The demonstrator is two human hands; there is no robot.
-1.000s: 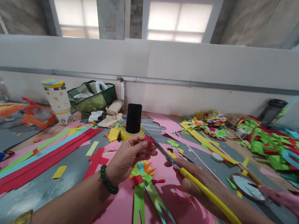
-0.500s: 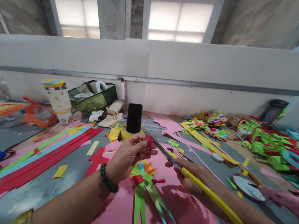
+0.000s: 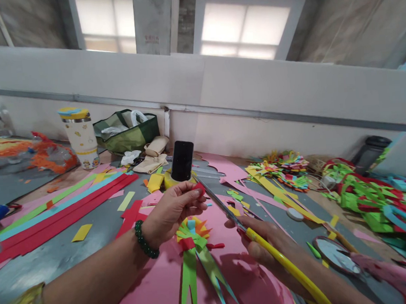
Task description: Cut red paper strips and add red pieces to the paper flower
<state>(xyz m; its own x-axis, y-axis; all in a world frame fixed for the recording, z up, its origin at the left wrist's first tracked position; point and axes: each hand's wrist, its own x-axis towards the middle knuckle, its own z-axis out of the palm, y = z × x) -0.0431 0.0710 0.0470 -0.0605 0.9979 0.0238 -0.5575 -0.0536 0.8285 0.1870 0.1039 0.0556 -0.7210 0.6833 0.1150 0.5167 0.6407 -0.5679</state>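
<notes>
Between the thumb and fingers of my left hand is a small piece of red paper. My right hand grips a pair of scissors with yellow handles, their long metal blades pointing up and left, close beside the red paper. Whether the blades touch the paper I cannot tell. Below my hands a paper flower in green, yellow and orange, with forked green tails, lies on a pink sheet. A short red roll of paper sits at its right side.
A phone leans upright in a yellow tape roll. Long red, blue and green strips lie at the left, near a tumbler and a green bag. Finished paper flowers and green paper loops are piled on the right.
My left hand has shifted slightly left with the red paper, drawing it a little away from the scissor blades. The scissors and right hand stay nearly still.
</notes>
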